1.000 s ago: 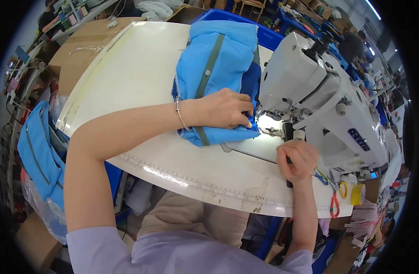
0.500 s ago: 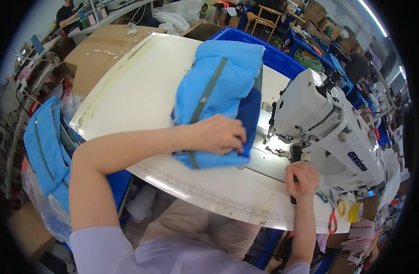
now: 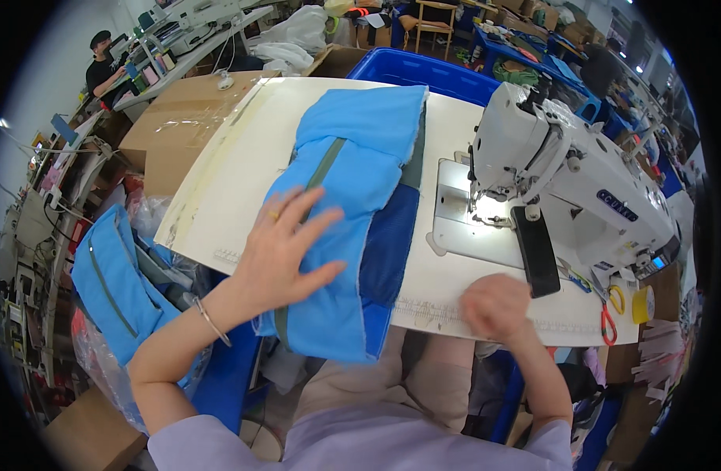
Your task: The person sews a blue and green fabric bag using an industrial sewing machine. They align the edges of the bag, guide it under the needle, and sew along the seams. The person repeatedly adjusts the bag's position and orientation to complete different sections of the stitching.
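A light blue sewn fabric piece (image 3: 329,169) with a grey-green strip and a dark blue mesh panel (image 3: 388,247) lies on the white sewing table. Its near end hangs over the front edge. My left hand (image 3: 278,251) is open over it, fingers spread, palm side toward the cloth. At the table's front edge, right of the fabric, my right hand (image 3: 495,306) looks curled but is smeared by motion. Behind it stands the white sewing machine (image 3: 564,165), its lamp lit at the needle. The fabric lies left of the metal needle plate (image 3: 458,208), apart from it.
Right of the needle is a black flat bar (image 3: 537,251). Red-handled scissors (image 3: 607,323) and yellow tape (image 3: 643,304) lie at the right end. A similar blue piece (image 3: 113,275) rests at the left. Behind the table are a blue bin (image 3: 423,71) and a cardboard box (image 3: 176,125).
The fabric has moved left and toward me, away from the needle. My left hand has gone from curled on the cloth to spread. My right hand has moved left, off the black bar.
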`<state>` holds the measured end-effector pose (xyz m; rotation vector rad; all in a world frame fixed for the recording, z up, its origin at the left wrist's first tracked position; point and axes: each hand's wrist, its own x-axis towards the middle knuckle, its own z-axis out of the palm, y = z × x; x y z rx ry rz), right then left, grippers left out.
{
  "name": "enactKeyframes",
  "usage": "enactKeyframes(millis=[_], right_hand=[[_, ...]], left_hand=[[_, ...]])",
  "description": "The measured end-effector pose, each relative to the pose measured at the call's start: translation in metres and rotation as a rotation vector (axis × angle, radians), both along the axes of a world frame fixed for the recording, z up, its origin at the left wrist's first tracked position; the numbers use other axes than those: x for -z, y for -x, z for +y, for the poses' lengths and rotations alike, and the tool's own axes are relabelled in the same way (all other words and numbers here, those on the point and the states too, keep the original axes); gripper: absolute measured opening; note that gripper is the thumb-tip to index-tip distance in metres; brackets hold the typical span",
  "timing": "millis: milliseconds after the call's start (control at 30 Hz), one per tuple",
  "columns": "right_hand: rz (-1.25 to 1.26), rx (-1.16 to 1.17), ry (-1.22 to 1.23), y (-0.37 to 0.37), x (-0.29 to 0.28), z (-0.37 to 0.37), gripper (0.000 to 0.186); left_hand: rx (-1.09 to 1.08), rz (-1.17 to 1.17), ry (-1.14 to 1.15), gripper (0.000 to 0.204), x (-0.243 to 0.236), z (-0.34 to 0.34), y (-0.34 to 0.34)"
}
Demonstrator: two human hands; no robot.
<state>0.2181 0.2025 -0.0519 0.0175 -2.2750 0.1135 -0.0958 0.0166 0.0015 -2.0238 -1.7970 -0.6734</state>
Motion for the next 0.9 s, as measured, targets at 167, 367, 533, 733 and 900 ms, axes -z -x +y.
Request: enactKeyframes(millis=[167,367,533,733,900], right_hand=[[-0.127,-0.086,0.156,0.04,0.001,-0.074,0.026],[-0.25,-0.064,0.218,0.057,0.013,-0.099,0.03],[-0.289,-0.098,0.229,0.039,0.015,-0.104,0.024],[-0.217,-0.093,0.387,0.033,0.009,-0.1,0.026],[-0.198,0.015,0.404,0.031,0.003,-0.097,0.031]], left_hand=[[-0.141,0.032,0.107,0.057,0.033,0.01,0.006],[-0.1,0.034,0.164,0.035,0.032,0.007,0.013],[-0.127,-0.008,0.198,0.027,0.026,-0.025,0.003],[0.002,-0.182,-0.027,0.022,0.023,-0.03,0.004],[-0.16,-0.73,-0.159,0.028,-0.012,-0.045,0.035]])
